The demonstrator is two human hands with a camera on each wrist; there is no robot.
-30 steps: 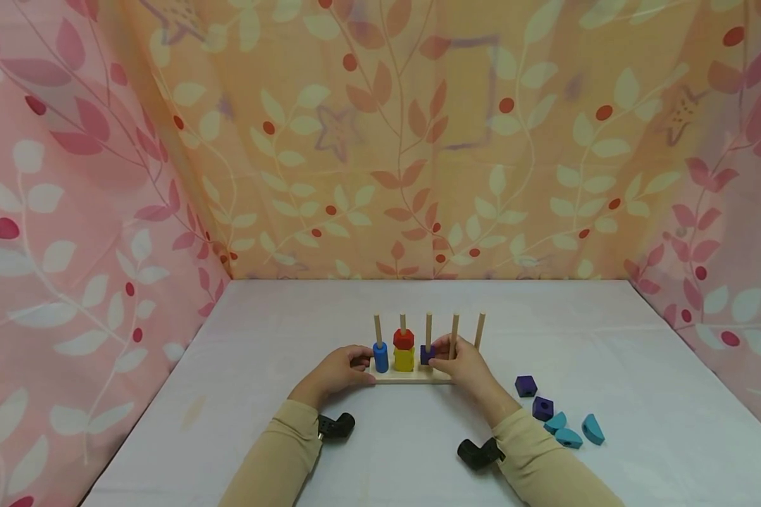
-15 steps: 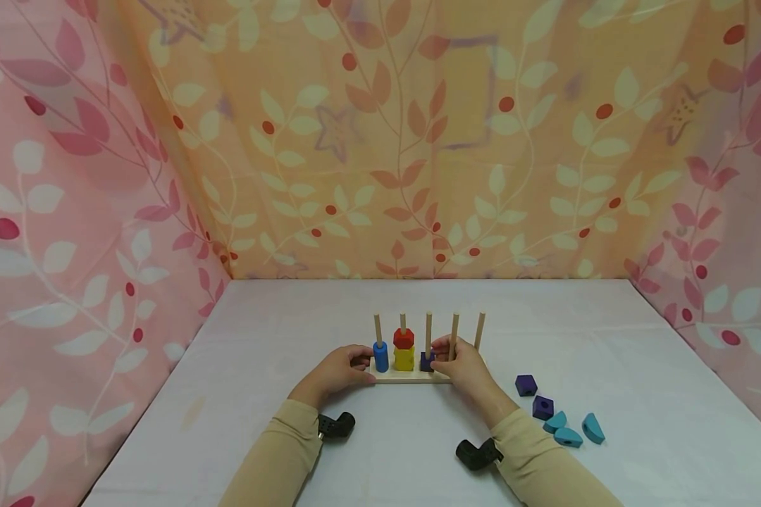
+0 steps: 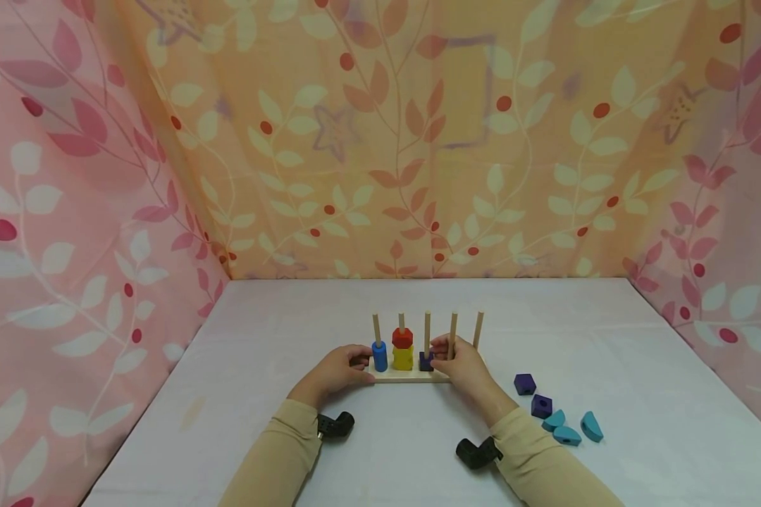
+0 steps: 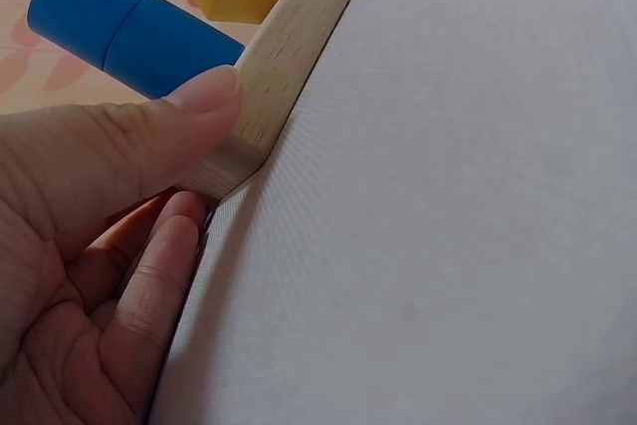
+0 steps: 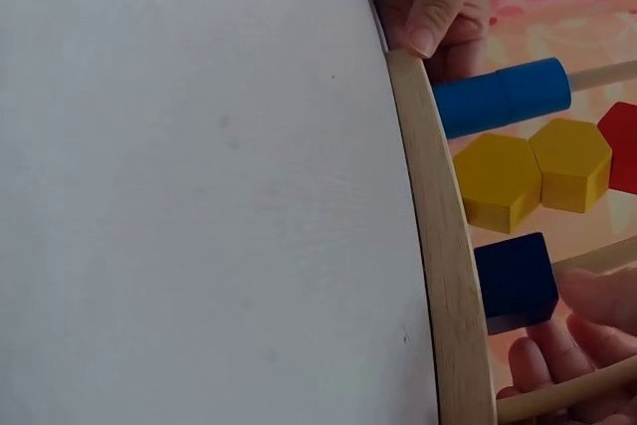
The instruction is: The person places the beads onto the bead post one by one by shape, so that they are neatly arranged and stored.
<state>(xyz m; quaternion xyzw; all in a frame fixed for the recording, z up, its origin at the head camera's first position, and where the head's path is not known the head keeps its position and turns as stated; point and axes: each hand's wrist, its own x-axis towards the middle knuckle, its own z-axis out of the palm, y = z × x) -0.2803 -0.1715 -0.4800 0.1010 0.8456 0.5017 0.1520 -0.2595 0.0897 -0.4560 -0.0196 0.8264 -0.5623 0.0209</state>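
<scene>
Our left hand (image 3: 337,367) grips the 9 o'clock end of the wooden peg base (image 3: 412,375), thumb on top and fingers curled beneath, which steadies it on the tabletop (image 3: 228,394). Our right hand (image 3: 461,362) pinches the dark purple block (image 3: 426,361), which sits low on the middle peg (image 3: 428,331), at 3 o'clock of the yellow and red blocks (image 3: 403,348). To seat it well, we judge we should keep the base pinned flat, press the block straight down the peg, and avoid tilting it against the wood.
</scene>
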